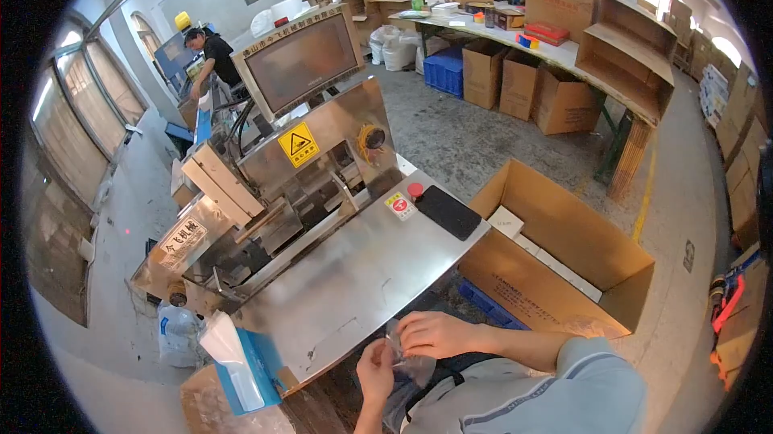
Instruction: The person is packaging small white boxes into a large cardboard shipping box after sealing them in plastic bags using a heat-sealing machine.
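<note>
Right hand point(435, 334) has its fingers drawn in narrow, looks to be pinching a clear plastic bag point(416, 367); left hand point(376, 369) narrow too, fingertips on the same bag from its left side. Exact finger contact is too small for me to tell. Bag is off the surface, between the hands, just outside the near edge of the steel worktop point(362, 269). Can't tell if anything's inside.

Step in hand, my call: two-handed handling of the bag, probably parting or straightening it. Next move calls for a light pinch from both hands, since thin film likely slips and crumples, plus some lift if the bag is to clear the near edge.

Outward: I get the most room over the middle of the worktop, between near edge and machine point(298, 152). Near left corner is tight: blue box point(263, 371) with clear film point(229, 353) standing up out of it. Right end: black phone point(449, 212) lies by the right edge, red button point(415, 190) just beside it; I'd steer wide of both. Past that edge, open carton point(523, 293) with white boxes point(555, 263) limits the right elbow.
</note>
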A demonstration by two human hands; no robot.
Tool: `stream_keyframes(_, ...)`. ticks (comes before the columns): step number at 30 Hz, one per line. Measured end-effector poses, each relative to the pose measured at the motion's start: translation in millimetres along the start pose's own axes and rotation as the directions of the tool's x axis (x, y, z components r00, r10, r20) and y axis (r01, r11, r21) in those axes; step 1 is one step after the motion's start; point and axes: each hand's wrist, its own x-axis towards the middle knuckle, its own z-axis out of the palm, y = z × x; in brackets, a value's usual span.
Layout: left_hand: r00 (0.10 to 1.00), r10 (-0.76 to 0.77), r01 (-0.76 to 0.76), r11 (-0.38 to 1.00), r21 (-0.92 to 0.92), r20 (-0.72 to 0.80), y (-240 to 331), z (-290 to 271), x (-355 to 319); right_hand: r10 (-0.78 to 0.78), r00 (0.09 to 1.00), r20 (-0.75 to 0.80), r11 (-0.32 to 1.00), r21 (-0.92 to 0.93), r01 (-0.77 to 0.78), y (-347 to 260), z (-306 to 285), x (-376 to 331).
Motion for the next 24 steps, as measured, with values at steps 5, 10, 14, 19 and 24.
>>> stream_keyframes(5, 0.862, 0.498, -0.506, 0.832, 0.228, 0.095, 63, -1, -6, 0.051, 0.993, 0.106, 0.990, -0.139, -0.036, 17, 8, -10)
stream_keyframes(10, 0.880, 0.235, -0.379, 0.871, 0.313, 0.413, 92, -8, 9, 0.105, 0.957, 0.270, 0.987, -0.144, -0.068, 18, 7, -12)
stream_keyframes(14, 0.853, 0.120, -0.387, 0.799, 0.460, 0.509, 57, -19, 8, 0.188, 0.931, 0.314, 0.980, -0.128, -0.155, 17, 1, -14)
stream_keyframes(19, 0.848, 0.193, -0.488, 0.648, 0.585, 0.493, 60, -35, 6, 0.409, 0.772, 0.486, 0.912, -0.243, -0.330, 39, -12, -20)
stream_keyframes(24, 0.857, 0.212, -0.456, 0.738, 0.497, 0.471, 96, -69, 20, 0.232, 0.858, 0.459, 0.964, 0.008, -0.266, 56, -27, -1)
